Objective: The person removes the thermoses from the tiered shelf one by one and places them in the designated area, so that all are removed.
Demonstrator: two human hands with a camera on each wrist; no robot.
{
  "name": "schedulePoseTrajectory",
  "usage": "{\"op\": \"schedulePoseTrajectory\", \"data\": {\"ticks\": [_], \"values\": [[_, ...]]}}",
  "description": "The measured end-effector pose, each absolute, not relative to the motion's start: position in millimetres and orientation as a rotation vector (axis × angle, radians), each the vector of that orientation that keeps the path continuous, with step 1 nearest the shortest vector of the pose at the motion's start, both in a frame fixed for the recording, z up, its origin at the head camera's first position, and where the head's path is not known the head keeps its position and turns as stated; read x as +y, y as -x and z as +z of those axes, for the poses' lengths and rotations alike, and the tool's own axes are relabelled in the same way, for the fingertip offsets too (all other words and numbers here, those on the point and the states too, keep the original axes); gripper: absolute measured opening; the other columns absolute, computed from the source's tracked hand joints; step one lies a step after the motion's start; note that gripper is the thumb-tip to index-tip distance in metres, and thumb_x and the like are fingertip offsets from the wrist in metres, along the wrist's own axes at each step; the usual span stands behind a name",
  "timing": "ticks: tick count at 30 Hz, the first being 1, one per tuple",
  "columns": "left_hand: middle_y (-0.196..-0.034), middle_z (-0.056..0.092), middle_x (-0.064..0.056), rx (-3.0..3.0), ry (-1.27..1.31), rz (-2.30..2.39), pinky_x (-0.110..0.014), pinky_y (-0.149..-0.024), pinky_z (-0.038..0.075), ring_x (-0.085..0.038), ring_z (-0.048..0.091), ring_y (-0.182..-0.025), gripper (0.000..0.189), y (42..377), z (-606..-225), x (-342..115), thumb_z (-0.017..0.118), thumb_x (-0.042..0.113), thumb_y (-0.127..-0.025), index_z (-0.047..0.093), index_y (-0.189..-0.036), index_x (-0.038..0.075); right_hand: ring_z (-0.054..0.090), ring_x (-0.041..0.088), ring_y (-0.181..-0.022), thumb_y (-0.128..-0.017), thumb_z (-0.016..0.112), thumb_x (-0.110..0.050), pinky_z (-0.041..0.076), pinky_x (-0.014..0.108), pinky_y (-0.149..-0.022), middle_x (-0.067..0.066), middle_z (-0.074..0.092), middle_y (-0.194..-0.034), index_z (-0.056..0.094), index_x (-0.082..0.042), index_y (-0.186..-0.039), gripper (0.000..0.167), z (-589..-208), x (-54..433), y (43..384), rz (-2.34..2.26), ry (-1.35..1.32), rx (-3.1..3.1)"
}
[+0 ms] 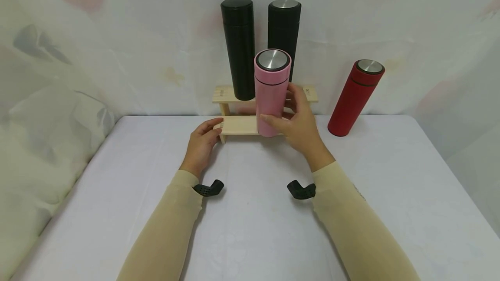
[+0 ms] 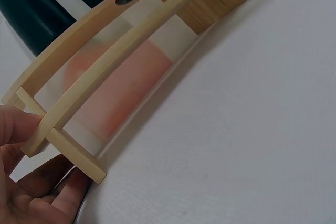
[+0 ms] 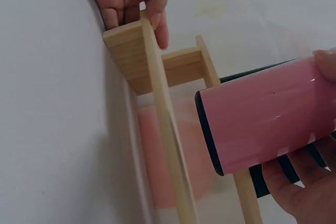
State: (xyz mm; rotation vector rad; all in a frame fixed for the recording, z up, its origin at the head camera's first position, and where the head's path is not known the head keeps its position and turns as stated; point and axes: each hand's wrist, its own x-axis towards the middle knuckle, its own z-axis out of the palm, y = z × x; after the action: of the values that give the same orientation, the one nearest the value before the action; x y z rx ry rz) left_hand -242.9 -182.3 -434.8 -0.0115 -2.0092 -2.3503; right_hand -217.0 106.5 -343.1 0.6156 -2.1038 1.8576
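My right hand (image 1: 304,127) grips a pink thermos bottle (image 1: 269,99) with a brushed steel lid, thumb on its near left side and fingers round the right. In the right wrist view the pink thermos (image 3: 262,114) is tilted, its dark base raised above the lower shelf. My left hand (image 1: 200,145) pinches the left end of a two-step wooden rack (image 1: 240,125), thumb over the lower shelf and fingers below. On the upper step stands a black thermos (image 1: 239,51); a second black thermos (image 1: 284,25) with a steel lid is partly hidden behind the pink one.
A red thermos (image 1: 353,103) with a steel lid stands on the white tablecloth (image 1: 250,229) right of the rack. A patterned cloth backdrop (image 1: 156,55) hangs close behind. Black wrist devices, a left one (image 1: 209,188) and a right one (image 1: 301,190), jut inward from the sleeves.
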Motion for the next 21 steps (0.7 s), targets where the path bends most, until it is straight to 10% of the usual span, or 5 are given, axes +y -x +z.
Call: {"op": "schedulePoseTrajectory", "data": {"ticks": [21], "values": [[-0.151,0.056,-0.018,-2.015,0.012,-2.355,-0.036,-0.112,0.048,-0.028,0.059,-0.132,0.042,244.0,-435.1,-183.0,0.061,0.002,-0.105,0.064,-0.147,-0.002,0.059,0.033,-0.13,-0.092,0.087,-0.005,0.053,0.043,-0.104,0.01,0.058,-0.146,0.047,-0.018,-0.155,0.076,-319.8,162.9,207.9,1.887,-0.483,-1.937]]}}
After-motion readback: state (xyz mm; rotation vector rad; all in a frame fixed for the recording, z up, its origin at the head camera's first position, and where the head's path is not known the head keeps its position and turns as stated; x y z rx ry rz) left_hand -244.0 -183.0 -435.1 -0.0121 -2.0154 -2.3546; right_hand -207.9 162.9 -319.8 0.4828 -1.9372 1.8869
